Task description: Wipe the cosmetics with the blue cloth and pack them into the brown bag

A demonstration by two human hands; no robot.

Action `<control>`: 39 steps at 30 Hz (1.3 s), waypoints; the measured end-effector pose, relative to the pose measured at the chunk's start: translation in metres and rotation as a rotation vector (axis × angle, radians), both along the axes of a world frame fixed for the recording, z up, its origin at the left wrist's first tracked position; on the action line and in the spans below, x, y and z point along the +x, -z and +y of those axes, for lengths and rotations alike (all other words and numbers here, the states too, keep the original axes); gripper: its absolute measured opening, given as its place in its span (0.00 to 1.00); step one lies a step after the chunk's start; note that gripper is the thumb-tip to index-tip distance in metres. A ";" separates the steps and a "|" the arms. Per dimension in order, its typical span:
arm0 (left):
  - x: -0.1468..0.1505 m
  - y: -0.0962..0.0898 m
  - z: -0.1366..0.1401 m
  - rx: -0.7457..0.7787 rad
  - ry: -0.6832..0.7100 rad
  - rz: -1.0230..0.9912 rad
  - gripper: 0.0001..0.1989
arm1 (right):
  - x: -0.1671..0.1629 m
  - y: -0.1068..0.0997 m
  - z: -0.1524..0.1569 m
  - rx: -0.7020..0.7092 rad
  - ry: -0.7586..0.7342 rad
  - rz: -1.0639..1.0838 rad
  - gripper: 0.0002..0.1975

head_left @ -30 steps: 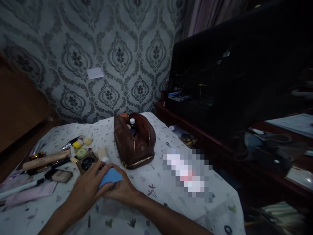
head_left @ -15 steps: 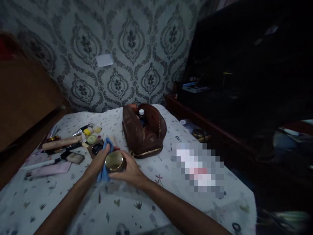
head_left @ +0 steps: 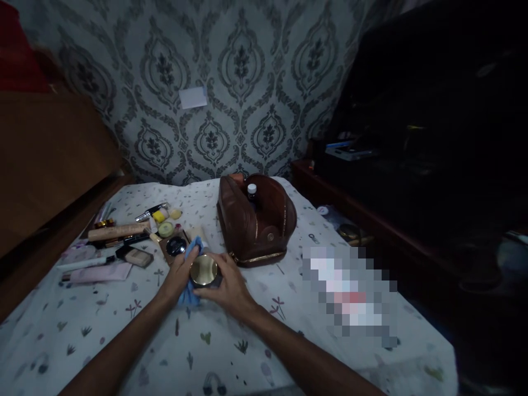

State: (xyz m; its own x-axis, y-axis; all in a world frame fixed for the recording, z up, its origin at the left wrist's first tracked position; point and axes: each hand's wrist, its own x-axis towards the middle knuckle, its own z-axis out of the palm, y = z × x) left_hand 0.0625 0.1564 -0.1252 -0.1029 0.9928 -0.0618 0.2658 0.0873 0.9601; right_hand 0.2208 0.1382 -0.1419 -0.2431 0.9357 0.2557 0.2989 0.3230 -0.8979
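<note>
In my right hand (head_left: 231,283) is a round jar with a shiny gold lid (head_left: 203,270), its top turned toward me. The fingers and thumb curl around its right side. My left hand (head_left: 180,273) grips a blue cloth (head_left: 191,289) that is pressed against the jar's left side. Both hands are held above the patterned sheet. Just beyond them stands an open brown zip bag (head_left: 239,231), with a white-capped bottle (head_left: 252,192) inside. A compact with a round black part (head_left: 176,246) lies beside my left hand.
Several cosmetics lie at the left, among them a pink tube (head_left: 99,273), a beige tube (head_left: 119,231) and a yellow-green round pot (head_left: 165,229). A pixelated patch (head_left: 350,291) covers something at the right. A wooden panel (head_left: 53,154) borders the left; dark furniture stands right.
The view has shifted, so the bag, cosmetics and hands sit farther right in the picture. Both hands keep their hold on the jar and cloth.
</note>
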 end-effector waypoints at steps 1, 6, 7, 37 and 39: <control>-0.002 0.000 0.000 0.018 0.024 0.032 0.29 | 0.000 0.000 0.000 0.013 0.002 -0.030 0.35; -0.007 -0.007 0.000 0.068 0.069 0.109 0.27 | -0.003 -0.004 -0.002 -0.002 0.039 -0.166 0.31; -0.008 -0.008 0.000 0.072 0.087 0.115 0.28 | -0.004 -0.004 -0.002 -0.012 0.056 -0.183 0.31; -0.042 -0.022 0.007 0.261 0.235 0.960 0.26 | 0.094 -0.137 0.174 0.118 0.310 -0.918 0.14; -0.045 -0.018 0.009 0.280 0.227 0.955 0.27 | 0.093 -0.130 0.182 0.115 0.296 -0.939 0.14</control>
State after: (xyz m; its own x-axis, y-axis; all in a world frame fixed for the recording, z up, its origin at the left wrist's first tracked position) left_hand 0.0178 0.1658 -0.1075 0.2049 0.9611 0.1851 0.9134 -0.2557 0.3166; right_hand 0.3142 0.3199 -0.0115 -0.1536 0.9731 0.1718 0.9561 0.1902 -0.2231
